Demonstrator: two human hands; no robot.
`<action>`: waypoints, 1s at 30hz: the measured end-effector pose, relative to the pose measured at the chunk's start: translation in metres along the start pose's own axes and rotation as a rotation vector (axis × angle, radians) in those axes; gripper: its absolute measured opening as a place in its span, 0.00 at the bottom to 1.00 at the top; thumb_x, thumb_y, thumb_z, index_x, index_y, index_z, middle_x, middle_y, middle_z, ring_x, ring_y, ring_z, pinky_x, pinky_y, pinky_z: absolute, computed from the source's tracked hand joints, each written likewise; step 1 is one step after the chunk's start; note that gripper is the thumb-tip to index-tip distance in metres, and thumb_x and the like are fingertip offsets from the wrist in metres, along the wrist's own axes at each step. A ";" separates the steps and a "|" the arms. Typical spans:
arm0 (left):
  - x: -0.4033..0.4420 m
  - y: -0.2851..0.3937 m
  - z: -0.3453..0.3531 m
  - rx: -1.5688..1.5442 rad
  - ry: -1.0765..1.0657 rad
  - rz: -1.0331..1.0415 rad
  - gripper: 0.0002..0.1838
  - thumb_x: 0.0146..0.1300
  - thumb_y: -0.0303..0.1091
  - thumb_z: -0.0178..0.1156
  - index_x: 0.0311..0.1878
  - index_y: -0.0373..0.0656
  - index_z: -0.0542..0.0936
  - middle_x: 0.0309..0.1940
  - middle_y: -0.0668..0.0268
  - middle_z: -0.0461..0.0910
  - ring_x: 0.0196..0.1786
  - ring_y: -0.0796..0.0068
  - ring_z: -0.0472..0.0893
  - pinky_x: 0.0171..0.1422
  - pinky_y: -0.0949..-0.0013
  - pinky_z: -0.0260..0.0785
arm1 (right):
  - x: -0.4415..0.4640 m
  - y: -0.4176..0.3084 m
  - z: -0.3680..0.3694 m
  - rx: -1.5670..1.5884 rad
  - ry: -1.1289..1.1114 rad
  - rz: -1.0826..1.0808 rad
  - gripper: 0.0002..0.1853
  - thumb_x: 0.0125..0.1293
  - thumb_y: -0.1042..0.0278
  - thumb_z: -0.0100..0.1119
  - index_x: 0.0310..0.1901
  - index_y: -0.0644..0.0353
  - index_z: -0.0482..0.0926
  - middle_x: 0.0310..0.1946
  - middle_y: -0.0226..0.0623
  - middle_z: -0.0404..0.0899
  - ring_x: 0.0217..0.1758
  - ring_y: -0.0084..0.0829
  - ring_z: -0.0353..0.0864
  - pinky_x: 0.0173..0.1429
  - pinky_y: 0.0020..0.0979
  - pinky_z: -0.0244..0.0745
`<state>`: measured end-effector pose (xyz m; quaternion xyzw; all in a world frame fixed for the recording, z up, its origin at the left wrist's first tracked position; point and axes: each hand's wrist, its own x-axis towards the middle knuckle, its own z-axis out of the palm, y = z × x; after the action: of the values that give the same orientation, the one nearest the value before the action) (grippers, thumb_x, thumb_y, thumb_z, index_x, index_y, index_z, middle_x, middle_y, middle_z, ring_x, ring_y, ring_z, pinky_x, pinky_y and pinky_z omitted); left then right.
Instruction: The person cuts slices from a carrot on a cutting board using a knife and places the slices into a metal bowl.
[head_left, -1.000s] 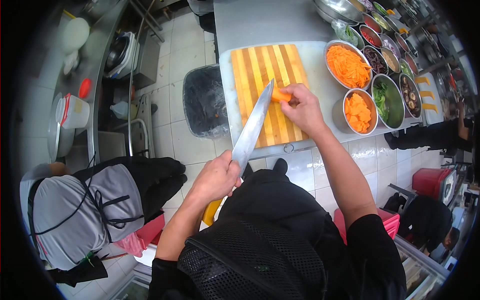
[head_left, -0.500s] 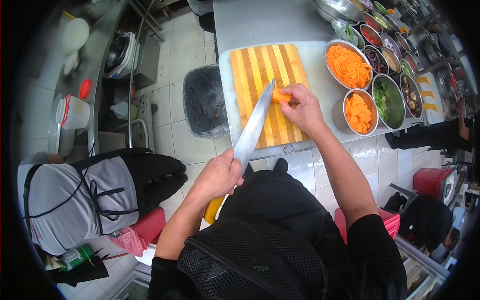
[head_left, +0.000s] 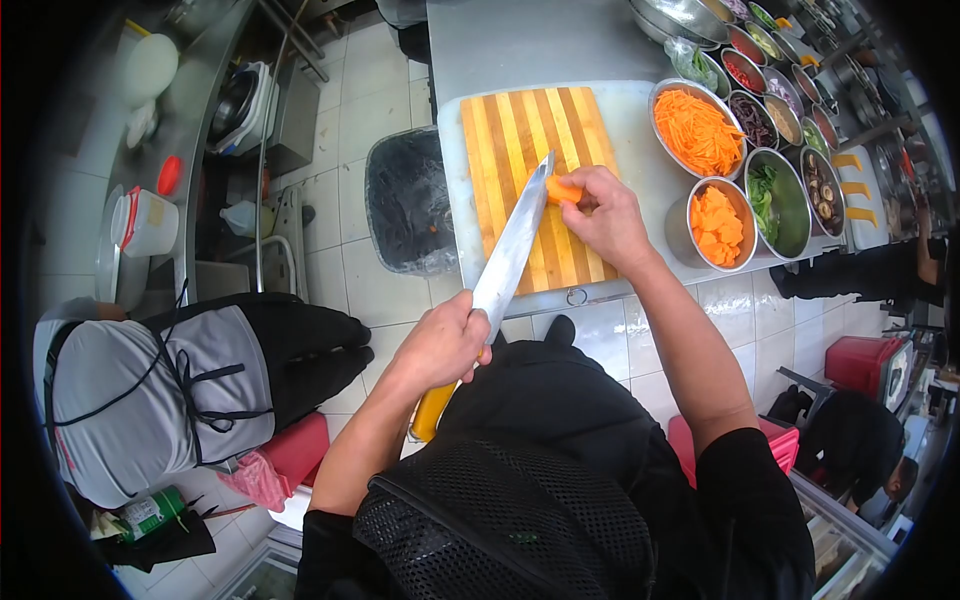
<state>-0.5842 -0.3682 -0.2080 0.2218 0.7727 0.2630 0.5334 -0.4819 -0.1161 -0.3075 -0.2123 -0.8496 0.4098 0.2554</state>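
My left hand (head_left: 446, 338) is wrapped round the yellow handle of a large kitchen knife (head_left: 512, 250). The long blade slants up and right over a striped wooden cutting board (head_left: 497, 130). Near the blade's tip, my right hand (head_left: 607, 215) pinches a small piece of carrot (head_left: 563, 189) above the board. Blade and carrot meet or lie very close; I cannot tell whether they touch. A steel bowl of shredded carrot (head_left: 696, 130) and a steel pot of carrot slices (head_left: 716, 226) stand right of the board.
Several steel bowls of vegetables, among them leafy greens (head_left: 764, 197) and mushrooms (head_left: 822, 190), line the right side. A black-lined bin (head_left: 412, 205) stands left of the table. One person in a grey apron (head_left: 215, 375) is at left; others are at right.
The knife and my left hand have shifted slightly, with the blade tip a touch higher and to the right. My right hand still holds the carrot in nearly the same place.
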 end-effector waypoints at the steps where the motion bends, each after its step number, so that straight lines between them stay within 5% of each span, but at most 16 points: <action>1: 0.003 -0.003 0.001 -0.008 -0.001 0.009 0.21 0.76 0.37 0.42 0.55 0.27 0.74 0.28 0.58 0.83 0.21 0.70 0.80 0.34 0.62 0.78 | 0.000 0.000 0.001 -0.002 0.016 -0.017 0.14 0.63 0.79 0.69 0.51 0.64 0.85 0.49 0.41 0.85 0.42 0.34 0.91 0.49 0.30 0.88; 11: 0.019 -0.016 0.001 -0.052 0.020 0.085 0.21 0.76 0.37 0.43 0.56 0.28 0.75 0.30 0.59 0.83 0.23 0.71 0.80 0.34 0.64 0.78 | -0.002 -0.001 0.002 0.026 0.031 -0.015 0.14 0.62 0.79 0.69 0.51 0.63 0.85 0.46 0.40 0.84 0.41 0.35 0.90 0.47 0.32 0.88; 17: -0.008 -0.031 -0.017 -0.208 0.023 0.141 0.18 0.77 0.37 0.44 0.56 0.32 0.76 0.30 0.61 0.83 0.22 0.76 0.79 0.33 0.68 0.76 | 0.010 0.010 -0.003 0.316 -0.053 0.356 0.15 0.68 0.74 0.68 0.56 0.65 0.85 0.47 0.39 0.88 0.45 0.29 0.89 0.54 0.29 0.84; 30: -0.010 -0.087 0.009 -0.139 -0.021 -0.036 0.17 0.79 0.36 0.44 0.57 0.33 0.75 0.28 0.62 0.84 0.21 0.75 0.79 0.31 0.69 0.76 | 0.021 0.012 -0.009 0.231 -0.126 0.405 0.19 0.73 0.68 0.66 0.62 0.64 0.84 0.45 0.39 0.88 0.47 0.27 0.87 0.55 0.30 0.82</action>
<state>-0.5779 -0.4394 -0.2600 0.1732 0.7510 0.3039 0.5601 -0.4904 -0.0917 -0.3069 -0.3218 -0.7513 0.5596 0.1371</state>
